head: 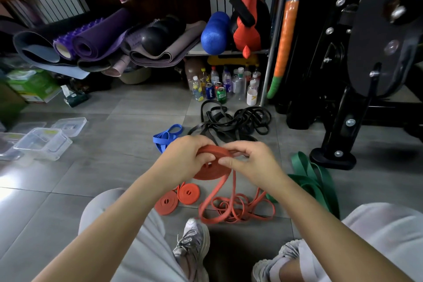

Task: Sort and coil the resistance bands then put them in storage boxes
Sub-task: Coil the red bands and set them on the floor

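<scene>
Step in hand, by the look of it: coiling, w/ sorting mostly done. The person is winding an orange band into a coil (207, 174), held up above the floor (103, 167) btw both hands.

The left hand (185, 155) is curling round the coil's left edge, fingers over the top, gripping it. The right hand (249, 162) is pinching the band at the coil's right edge, thumb and fingers closed narrow on the strip. The loose tail (238, 210) is hanging down from the coil and lying in loops on the floor below it.

Two finished coils (176, 198) are lying below and left of the coil, touching each other. Blue band (166, 136) is sitting behind-left of it, black bands (235, 123) behind, green band (315, 181) to the right. All uncoiled. Storage boxes (43, 144) are waiting far left of the coil, nothing orange in them.

Nxt move prob. calls for feeding more tail on w/ even tension, keeping the wraps flat so the coil isn't springing loose.
</scene>
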Demonstrator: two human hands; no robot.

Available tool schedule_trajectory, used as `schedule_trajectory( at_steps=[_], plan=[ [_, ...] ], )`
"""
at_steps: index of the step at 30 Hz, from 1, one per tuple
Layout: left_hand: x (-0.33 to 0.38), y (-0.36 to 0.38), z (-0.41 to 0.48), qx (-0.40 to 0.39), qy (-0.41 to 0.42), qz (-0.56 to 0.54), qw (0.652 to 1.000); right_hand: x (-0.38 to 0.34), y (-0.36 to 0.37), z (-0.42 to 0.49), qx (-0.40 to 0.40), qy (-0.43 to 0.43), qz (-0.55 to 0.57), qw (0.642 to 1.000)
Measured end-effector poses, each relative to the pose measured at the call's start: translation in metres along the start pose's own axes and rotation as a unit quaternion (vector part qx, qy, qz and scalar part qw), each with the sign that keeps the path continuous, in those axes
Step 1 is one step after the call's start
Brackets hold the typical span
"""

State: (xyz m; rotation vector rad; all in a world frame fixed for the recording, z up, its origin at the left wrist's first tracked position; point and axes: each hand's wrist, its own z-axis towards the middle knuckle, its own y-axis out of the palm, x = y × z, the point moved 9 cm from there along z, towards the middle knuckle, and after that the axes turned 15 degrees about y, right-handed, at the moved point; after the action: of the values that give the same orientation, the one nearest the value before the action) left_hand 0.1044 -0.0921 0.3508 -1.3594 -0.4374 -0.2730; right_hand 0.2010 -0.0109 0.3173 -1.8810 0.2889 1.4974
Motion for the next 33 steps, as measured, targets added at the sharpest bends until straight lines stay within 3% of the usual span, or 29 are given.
schedule_trajectory(
  at_steps=[5,11,18,24,26,29,31,33],
  plan=[
    [-0.002,-0.004,-0.004,0.027,0.000,-0.061,0.998,-0.003,-0.006,0.001,-0.007,0.010,-0.009,1.000],
    [-0.010,-0.013,-0.007,0.103,-0.037,-0.227,0.968,0.013,-0.011,-0.004,-0.035,0.057,0.084,0.994],
    [-0.006,-0.004,-0.004,0.074,-0.038,-0.311,0.947,0.016,-0.019,-0.006,-0.021,0.059,0.122,0.991],
    [-0.006,-0.010,-0.004,0.078,-0.041,-0.281,0.956,0.011,-0.020,-0.005,-0.016,0.062,0.101,0.993],
    [0.002,-0.011,-0.002,0.044,-0.019,-0.202,0.978,0.009,-0.018,-0.004,-0.016,0.063,0.080,0.995],
    [0.021,-0.006,0.002,-0.003,0.026,0.025,0.999,0.003,-0.011,-0.003,-0.019,0.055,0.032,0.998],
    [0.027,-0.004,0.003,0.014,0.039,0.062,0.997,0.000,-0.012,-0.003,-0.013,0.046,0.019,0.999],
    [0.025,-0.005,0.003,0.046,0.036,0.028,0.998,-0.001,-0.017,-0.003,-0.002,0.044,0.027,0.999]
  ],
)
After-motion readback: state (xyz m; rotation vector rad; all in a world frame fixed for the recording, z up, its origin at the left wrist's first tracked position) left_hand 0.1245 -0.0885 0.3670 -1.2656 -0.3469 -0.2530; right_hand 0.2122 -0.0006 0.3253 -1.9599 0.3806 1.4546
